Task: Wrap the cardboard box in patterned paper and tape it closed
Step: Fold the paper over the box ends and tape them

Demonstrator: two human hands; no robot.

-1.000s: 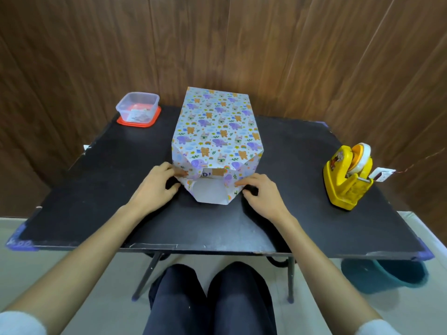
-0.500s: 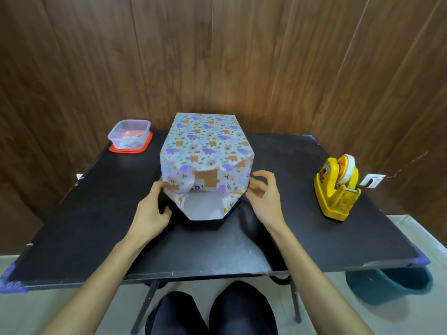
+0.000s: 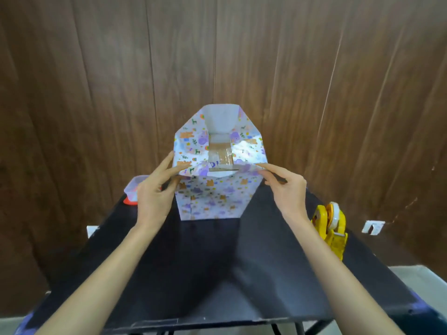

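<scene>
The box [image 3: 212, 199] stands up on end on the black table [image 3: 217, 274], near the far edge and about in the middle from left to right. Patterned paper [image 3: 217, 197] with little purple and orange animals covers the side that faces the person. The top end is not closed. There the side flaps of paper are folded in, and a strip of brown cardboard with shiny tape shows between them. One long flap [image 3: 220, 122] sticks up at the back, with its white side facing the person.

The left hand [image 3: 154, 197] is at the box's top left corner. Its thumb and fingers pinch the paper there, and the long fingers lie up along the left side. The right hand [image 3: 287, 189] is at the top right corner. Its thumb and first finger pinch the paper edge there, and the other fingers curl loosely. Both arms reach in from the near edge.

A yellow tape holder [image 3: 331, 228] sits by the right edge, well apart from the box. A small clear tub [image 3: 131, 189] on a red lid sits near the far left corner, partly hidden behind the left hand. It may hold something, but it is too blurry to tell. A wooden wall [image 3: 96, 93] rises behind the table.
</scene>
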